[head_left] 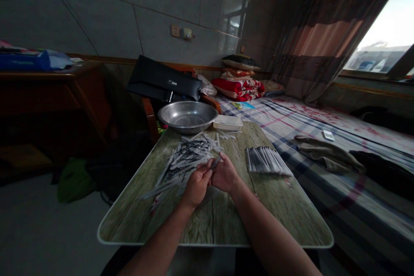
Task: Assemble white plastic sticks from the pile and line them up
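Observation:
Close together over the table's middle, my left hand (196, 184) and my right hand (227, 174) are both closed around a short visible length of a slim grey stick (216, 162). The left fingers pinch its near end. My right palm is turned up, its fingers curled along the stick. Just beyond and left of them spreads a loose heap of thin white and dark sticks (189, 155), lying in crossed directions. To the right, a neat row of similar sticks (268, 161) lies side by side, dark at the far ends and pale at the near ends.
At the far end of the wood-patterned table (291, 220) stand a wide metal basin (188, 118) and a shallow white tray (228, 122). Behind is a chair with a black bag (164, 79). A bed (284, 116) runs along the right, a wooden desk (48, 77) on the left.

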Available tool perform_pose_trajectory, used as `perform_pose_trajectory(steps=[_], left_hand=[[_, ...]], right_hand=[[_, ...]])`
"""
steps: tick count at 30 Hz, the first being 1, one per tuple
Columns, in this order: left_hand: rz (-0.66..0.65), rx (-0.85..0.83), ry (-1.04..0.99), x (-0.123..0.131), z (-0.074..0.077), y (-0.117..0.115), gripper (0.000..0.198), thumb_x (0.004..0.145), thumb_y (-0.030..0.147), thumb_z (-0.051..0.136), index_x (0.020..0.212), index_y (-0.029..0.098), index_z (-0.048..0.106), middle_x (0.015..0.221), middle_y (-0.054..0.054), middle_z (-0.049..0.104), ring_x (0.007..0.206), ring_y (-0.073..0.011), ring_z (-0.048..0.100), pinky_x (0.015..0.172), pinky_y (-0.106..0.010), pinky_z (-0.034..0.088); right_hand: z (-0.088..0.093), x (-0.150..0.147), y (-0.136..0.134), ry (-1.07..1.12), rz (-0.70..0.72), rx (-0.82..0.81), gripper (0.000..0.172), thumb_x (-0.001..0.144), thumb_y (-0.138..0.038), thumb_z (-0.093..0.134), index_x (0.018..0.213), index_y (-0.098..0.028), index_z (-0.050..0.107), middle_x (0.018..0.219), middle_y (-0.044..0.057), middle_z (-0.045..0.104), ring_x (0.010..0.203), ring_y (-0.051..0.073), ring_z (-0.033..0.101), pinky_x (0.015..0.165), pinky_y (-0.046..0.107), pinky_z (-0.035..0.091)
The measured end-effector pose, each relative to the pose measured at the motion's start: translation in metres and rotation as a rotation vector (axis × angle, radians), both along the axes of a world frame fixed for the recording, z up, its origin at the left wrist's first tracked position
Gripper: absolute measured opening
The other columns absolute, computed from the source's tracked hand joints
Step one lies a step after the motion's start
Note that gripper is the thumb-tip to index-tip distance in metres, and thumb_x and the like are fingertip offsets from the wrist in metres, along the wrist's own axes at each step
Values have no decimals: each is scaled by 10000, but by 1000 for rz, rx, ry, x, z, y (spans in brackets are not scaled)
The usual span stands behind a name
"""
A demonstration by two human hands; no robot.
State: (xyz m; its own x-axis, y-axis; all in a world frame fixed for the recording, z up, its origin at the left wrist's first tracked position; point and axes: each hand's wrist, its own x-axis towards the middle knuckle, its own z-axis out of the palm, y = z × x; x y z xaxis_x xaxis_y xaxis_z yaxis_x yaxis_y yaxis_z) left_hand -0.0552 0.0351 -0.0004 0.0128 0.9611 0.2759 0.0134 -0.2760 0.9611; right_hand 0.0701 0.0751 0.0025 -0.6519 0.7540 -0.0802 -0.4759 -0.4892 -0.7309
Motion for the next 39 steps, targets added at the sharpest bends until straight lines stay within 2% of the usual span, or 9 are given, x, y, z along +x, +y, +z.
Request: perform_pose_trajectory(steps=[3, 7, 13, 20, 27, 31, 33, 36, 39], left_hand=[[-12, 21, 45, -1, 1, -3, 247, 836, 318, 548, 940, 205, 741, 854, -57, 698, 1058, -253, 582, 976, -376, 400], [20, -14, 94, -1, 5, -8, 246, 829, 331, 555, 861, 192, 755, 553, -19, 575, 744, -236, 597, 758, -329, 466], [18, -27, 125, 0, 2, -8, 278, 841, 334, 541, 950, 182, 746, 573, -8, 577, 549, -171, 499, 569, -277, 384], [31, -6, 156, 0, -2, -6, 235, 832, 297, 551, 907, 199, 752, 611, -33, 614, 632, -207, 554, 644, -295, 412], [26, -39, 160, 2, -1, -7, 265, 852, 320, 528, 902, 179, 746, 566, -12, 586, 547, -176, 526, 594, -284, 402], [30, -43, 45, 3, -1, -2, 293, 838, 344, 561, 1023, 184, 722, 820, -53, 683, 768, -201, 613, 698, -284, 448], [37, -85, -19, 3, -1, 0, 310, 825, 373, 582, 1028, 180, 716, 836, -53, 684, 731, -184, 612, 659, -266, 449], [10, -168, -32, 3, 1, 0, 367, 824, 433, 578, 1039, 164, 706, 647, -11, 628, 503, -140, 517, 509, -245, 391], [20, -112, 26, 0, 4, 0, 354, 821, 406, 585, 1058, 168, 697, 741, -34, 665, 640, -173, 592, 597, -259, 437]], right_hand=[[-2, -1, 1, 13, 13, 47, 500, 860, -603, 307, 742, -188, 561, 875, 92, 681, 725, 204, 613, 539, 284, 463], [-1, 0, 1, -17, -6, 63, 452, 843, -593, 334, 759, -202, 545, 968, 91, 687, 831, 228, 630, 605, 315, 491], [3, 2, -1, -75, -85, 26, 412, 866, -553, 320, 793, -211, 540, 1004, 88, 692, 976, 244, 622, 819, 405, 484], [-1, 5, 1, -202, -151, 9, 443, 898, -540, 277, 901, -210, 572, 1015, 87, 696, 975, 229, 631, 818, 380, 484], [-3, 3, 1, -87, -40, 83, 469, 850, -631, 347, 839, -208, 549, 1008, 92, 680, 900, 238, 626, 616, 320, 491], [-6, 4, 2, -7, 0, 81, 560, 842, -703, 338, 799, -192, 562, 891, 87, 669, 790, 211, 616, 555, 281, 471], [-9, 4, 3, 22, -26, 80, 493, 842, -661, 413, 831, -197, 579, 828, 60, 657, 759, 196, 609, 590, 287, 488], [-12, 2, 3, 28, -44, 130, 294, 793, -474, 616, 899, -199, 602, 860, 40, 662, 689, 168, 592, 562, 274, 489], [-12, 1, 3, 37, -61, 176, 274, 737, -356, 711, 930, -180, 629, 955, 58, 674, 723, 163, 598, 566, 265, 492]])
